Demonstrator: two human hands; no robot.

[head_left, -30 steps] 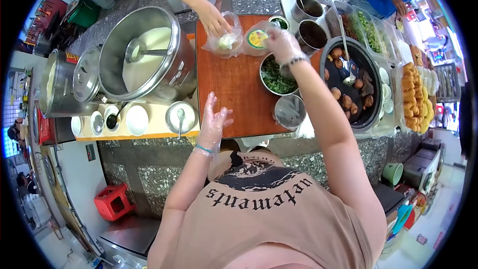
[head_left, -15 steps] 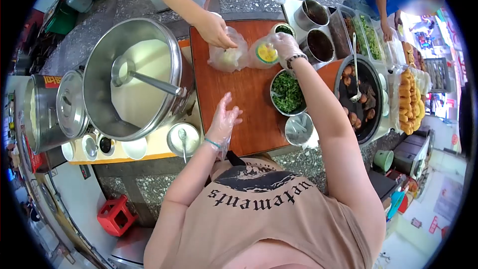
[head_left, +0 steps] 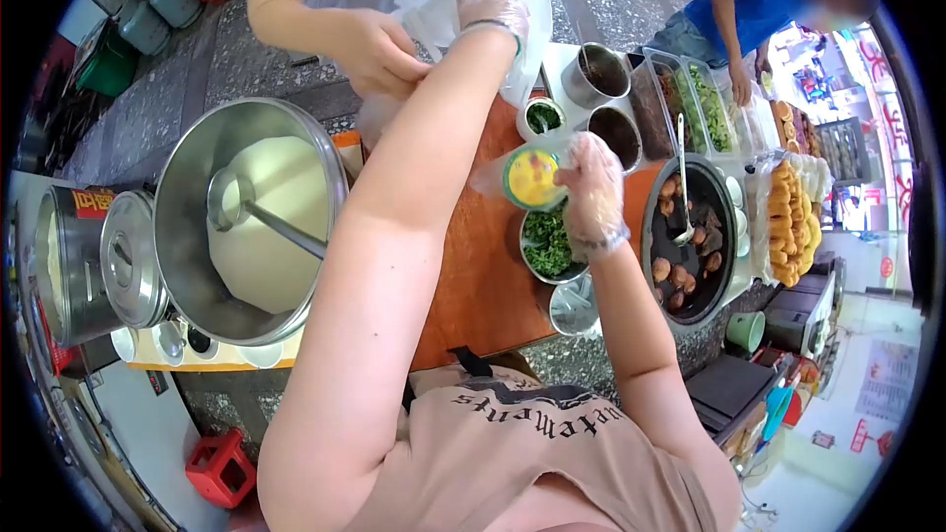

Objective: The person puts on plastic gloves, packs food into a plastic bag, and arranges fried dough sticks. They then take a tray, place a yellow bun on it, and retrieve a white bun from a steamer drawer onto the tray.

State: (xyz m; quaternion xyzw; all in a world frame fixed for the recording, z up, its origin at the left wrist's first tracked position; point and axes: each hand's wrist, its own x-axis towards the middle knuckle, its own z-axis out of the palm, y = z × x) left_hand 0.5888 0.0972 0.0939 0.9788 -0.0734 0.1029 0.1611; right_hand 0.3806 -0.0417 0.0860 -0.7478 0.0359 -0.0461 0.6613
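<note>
My left hand, in a clear plastic glove, is stretched far forward with its fingers apart, against a white plastic bag. My right hand, also gloved, grips a lidded cup with a round yellow and green top, inside a clear bag. The cup is tilted, its lid facing me, above a bowl of chopped greens. Across the table another person's hand is close to my left forearm, near a clear bag partly hidden by my arm.
On the left stands a big steel pot of pale liquid with a ladle. To the right are a dark pot of brown eggs, fried dough sticks and vegetable trays. A person in blue stands at the far right.
My left hand has reached forward from the near side of the table to the white bag. My right hand has drawn the bagged cup towards me, and the view has shifted.
</note>
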